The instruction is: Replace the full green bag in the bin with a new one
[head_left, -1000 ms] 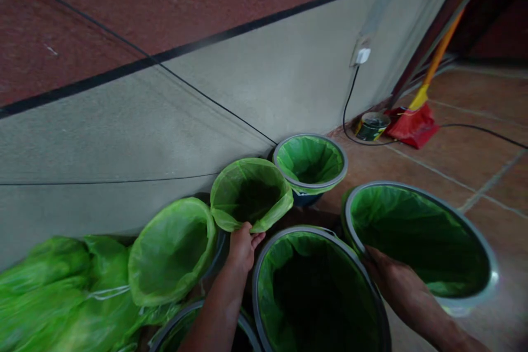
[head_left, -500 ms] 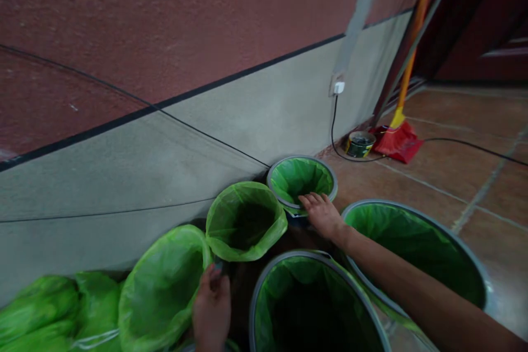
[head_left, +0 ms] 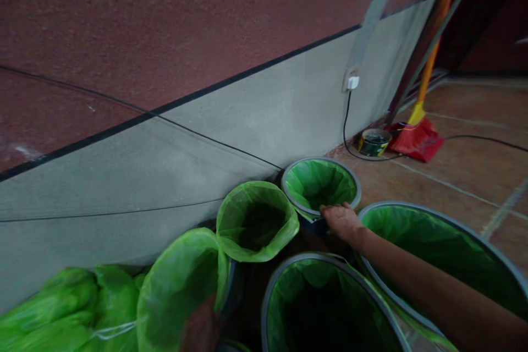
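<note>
My right hand (head_left: 341,223) has its fingers curled over the near rim of a small trash can (head_left: 358,198) lined with a green bag and topped by a grey ring. My left hand (head_left: 201,325) is low in the view, smeared and dark, in front of a bin with a green liner (head_left: 154,286) folded over its edge. Its fingers cannot be made out. Between the hands stands another bin with a green liner (head_left: 231,247) and no ring showing. Closest to me is a larger grey-ringed trash can (head_left: 270,291), also lined in green.
A wide lined trash can (head_left: 412,206) stands right, under my right forearm. Tied green bags (head_left: 61,308) lie at the left. By the wall are a plugged-in cord (head_left: 345,121), a tin (head_left: 373,143) and a red dustpan (head_left: 421,140) beside a broom handle (head_left: 433,66).
My right hand has shifted from over the small can's opening onto its near rim. My left hand has moved down. The view has turned slightly left.
</note>
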A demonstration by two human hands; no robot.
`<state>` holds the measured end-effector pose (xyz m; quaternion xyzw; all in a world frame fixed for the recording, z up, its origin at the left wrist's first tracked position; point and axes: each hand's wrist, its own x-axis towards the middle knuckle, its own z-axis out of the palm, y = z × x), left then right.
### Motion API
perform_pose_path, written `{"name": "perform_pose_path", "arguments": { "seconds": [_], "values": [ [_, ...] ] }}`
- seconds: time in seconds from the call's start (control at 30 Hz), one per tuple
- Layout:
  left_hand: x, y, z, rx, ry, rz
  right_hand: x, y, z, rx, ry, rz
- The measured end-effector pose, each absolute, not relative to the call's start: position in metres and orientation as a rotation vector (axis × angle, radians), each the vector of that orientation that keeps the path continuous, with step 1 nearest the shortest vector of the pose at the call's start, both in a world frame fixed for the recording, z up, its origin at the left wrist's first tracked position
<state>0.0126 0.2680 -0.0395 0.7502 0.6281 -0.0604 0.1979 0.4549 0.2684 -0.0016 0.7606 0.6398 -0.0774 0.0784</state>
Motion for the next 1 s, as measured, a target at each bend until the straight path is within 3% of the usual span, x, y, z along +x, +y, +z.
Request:
{"name": "perform_pose_path", "arguments": {
  "seconds": [0.37,0.5,0.6,0.7,0.8,1.0],
  "values": [
    [0.019,0.262,-0.026,1.953,1.844,-0.14,0.459,0.261,-0.003,2.29,1.884,-0.232],
    [0.029,0.258,-0.021,1.902,1.855,-0.164,0.435,0.252,0.006,2.386,1.911,0.064],
    [0.038,0.252,-0.017,1.909,1.834,-0.15,0.394,0.249,0.011,2.294,2.261,0.225],
    [0.042,0.245,-0.014,1.971,1.837,-0.071,0.355,0.258,0.011,1.979,2.602,0.014],
    [0.037,0.236,-0.013,2.051,1.85,0.015,0.336,0.267,0.011,1.838,2.578,-0.205],
    [0.006,0.221,-0.014,2.088,1.845,0.13,0.344,0.257,0.011,1.788,2.575,-0.272]
  ]
}}
